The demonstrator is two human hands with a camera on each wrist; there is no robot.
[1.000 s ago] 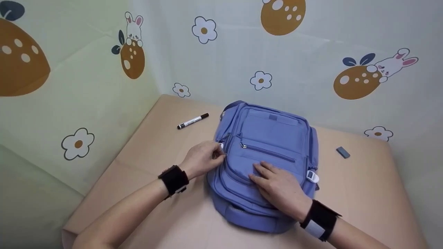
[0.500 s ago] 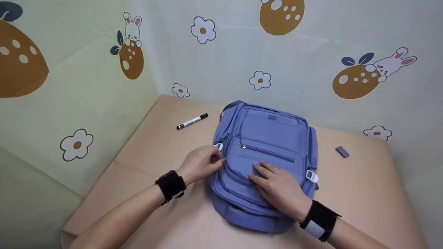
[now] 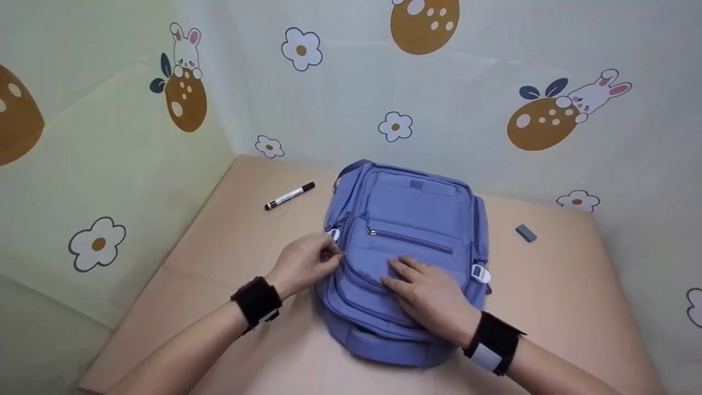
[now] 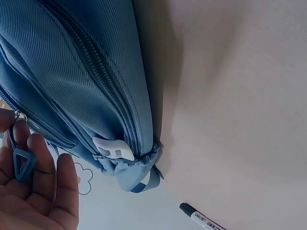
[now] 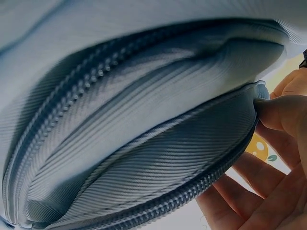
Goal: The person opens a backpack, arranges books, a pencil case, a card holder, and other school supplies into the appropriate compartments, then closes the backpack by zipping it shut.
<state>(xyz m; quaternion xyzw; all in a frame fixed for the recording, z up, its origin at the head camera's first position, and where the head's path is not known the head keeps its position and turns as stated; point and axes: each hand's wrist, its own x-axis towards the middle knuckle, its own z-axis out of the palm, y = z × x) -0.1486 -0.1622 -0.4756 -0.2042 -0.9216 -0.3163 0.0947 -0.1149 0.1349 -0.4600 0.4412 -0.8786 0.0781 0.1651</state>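
Here, zipper pull pinched between left fingers; right fingers flat on backpack.

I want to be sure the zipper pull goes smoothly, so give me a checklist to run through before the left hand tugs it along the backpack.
1. Left hand has the zipper pull: ok, the tab lies between its fingers in the left wrist view.
2. Right hand steadies the backpack: ok, it rests flat on the front pocket.
3. Backpack lies flat on the table: ok.
4. Zipper track free of snagged fabric: cannot tell, only part of it shows.
5. Marker and small grey block out of the way: ok, both lie apart from the bag.
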